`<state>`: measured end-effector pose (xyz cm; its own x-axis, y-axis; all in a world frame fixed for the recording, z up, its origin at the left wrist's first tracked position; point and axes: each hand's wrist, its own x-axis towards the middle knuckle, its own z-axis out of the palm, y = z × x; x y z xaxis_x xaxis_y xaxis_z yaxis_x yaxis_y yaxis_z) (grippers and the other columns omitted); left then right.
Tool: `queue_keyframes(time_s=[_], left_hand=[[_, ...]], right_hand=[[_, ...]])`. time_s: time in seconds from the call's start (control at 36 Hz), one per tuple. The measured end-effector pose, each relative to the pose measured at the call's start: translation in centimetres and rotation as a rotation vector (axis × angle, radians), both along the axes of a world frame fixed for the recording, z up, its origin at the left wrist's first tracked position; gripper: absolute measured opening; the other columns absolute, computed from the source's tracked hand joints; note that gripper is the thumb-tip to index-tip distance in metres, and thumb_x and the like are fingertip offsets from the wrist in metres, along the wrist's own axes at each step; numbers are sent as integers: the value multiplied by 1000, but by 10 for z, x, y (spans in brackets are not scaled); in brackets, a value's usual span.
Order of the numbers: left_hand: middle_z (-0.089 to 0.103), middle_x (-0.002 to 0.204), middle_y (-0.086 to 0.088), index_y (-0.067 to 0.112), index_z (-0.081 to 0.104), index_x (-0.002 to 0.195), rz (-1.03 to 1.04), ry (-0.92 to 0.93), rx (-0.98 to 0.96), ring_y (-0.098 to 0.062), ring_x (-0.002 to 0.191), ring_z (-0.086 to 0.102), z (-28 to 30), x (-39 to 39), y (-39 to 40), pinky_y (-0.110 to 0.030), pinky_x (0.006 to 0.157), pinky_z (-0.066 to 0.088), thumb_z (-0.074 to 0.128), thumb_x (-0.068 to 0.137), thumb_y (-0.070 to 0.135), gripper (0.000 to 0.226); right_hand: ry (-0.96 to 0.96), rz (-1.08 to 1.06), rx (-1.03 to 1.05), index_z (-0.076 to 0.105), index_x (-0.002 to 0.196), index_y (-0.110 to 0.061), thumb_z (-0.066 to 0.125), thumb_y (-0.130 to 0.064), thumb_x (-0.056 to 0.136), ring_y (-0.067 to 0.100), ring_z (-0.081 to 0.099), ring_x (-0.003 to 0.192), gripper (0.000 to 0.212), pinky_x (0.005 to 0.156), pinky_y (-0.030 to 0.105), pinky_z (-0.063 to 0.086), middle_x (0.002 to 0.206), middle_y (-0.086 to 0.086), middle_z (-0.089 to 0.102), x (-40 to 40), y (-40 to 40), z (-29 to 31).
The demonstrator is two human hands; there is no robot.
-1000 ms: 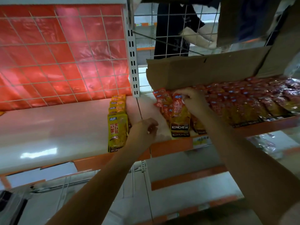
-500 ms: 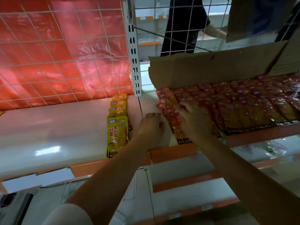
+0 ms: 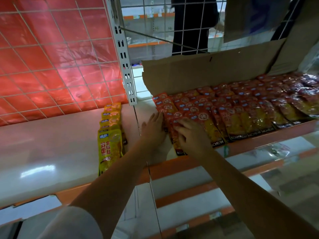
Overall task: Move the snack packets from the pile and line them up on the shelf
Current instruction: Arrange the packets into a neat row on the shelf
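Red snack packets [image 3: 229, 107] lie flat in overlapping rows on the white shelf [image 3: 51, 140], stretching right from the grip; yellow packets [image 3: 110, 128] line up left of it.

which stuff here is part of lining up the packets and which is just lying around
Part of the job:
red snack packets
yellow snack packets
white shelf
left hand
right hand

Just lying about:
cardboard flap
red plastic sheet
wire grid
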<state>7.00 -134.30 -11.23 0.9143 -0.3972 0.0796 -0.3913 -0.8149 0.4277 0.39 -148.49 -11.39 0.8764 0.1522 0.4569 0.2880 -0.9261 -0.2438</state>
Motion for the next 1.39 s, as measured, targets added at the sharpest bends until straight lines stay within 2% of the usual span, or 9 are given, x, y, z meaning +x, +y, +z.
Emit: queue_keyframes(time_s=[0.11,0.28,0.44,0.72,0.94,1.08,1.17,1.31,1.39], left_hand=[[25,153,-8,12,18,148,14,-30,21,-25,140,23,-5,1,0,-53,109,24,45,94,21,61],[25,153,-9,12,21,147,-10,-59,-5,-26,139,25,-6,-2,1,-55,108,24,40,97,29,56],[21,154,-8,12,16,148,-7,-58,15,-25,141,21,-5,0,-1,-53,109,23,42,96,30,61],[23,154,-8,10,16,148,-33,-41,-25,-25,142,18,-2,1,2,-50,111,21,44,96,25,61],[49,132,-17,4,37,138,-38,-89,-94,-35,121,45,-1,-3,10,-53,96,41,50,89,18,52],[28,151,-10,10,18,148,-63,-164,155,-27,141,19,17,-18,21,-42,112,25,43,95,21,60],[23,154,-7,12,19,148,-35,-268,223,-23,143,15,32,-32,38,-39,111,21,41,96,21,57],[35,148,-10,11,30,145,48,-374,238,-28,137,28,49,-53,84,-40,110,27,45,93,18,55],[62,117,-20,0,59,121,63,-450,157,-39,107,59,55,-64,120,-47,85,50,48,77,14,47]], right_hand=[[74,27,23,70,102,-7,34,-26,80,31,55,112,46,91,49,48,116,11,63,1,-1,0],[57,70,96,69,106,-4,49,-13,80,33,55,114,34,94,49,46,118,14,63,-2,1,1],[53,78,80,70,104,-5,39,-22,81,33,58,109,42,90,51,49,114,14,65,-1,1,2],[10,82,84,70,101,-3,44,-17,82,34,60,105,35,88,47,49,110,14,66,-2,1,3],[-15,85,58,70,100,-3,40,-19,81,31,60,102,39,86,41,49,107,13,65,-2,2,5],[-82,91,66,72,94,-2,41,-15,77,33,63,92,38,79,44,53,100,14,67,-4,6,9],[-128,69,81,72,94,-3,42,-14,78,33,63,87,36,77,42,52,99,13,68,-5,18,15],[-153,114,41,72,99,-5,52,-3,68,34,64,90,37,79,41,52,100,14,68,-5,64,22],[-190,182,43,72,98,-4,50,-3,67,35,64,86,38,76,42,53,97,15,68,-4,98,29]])
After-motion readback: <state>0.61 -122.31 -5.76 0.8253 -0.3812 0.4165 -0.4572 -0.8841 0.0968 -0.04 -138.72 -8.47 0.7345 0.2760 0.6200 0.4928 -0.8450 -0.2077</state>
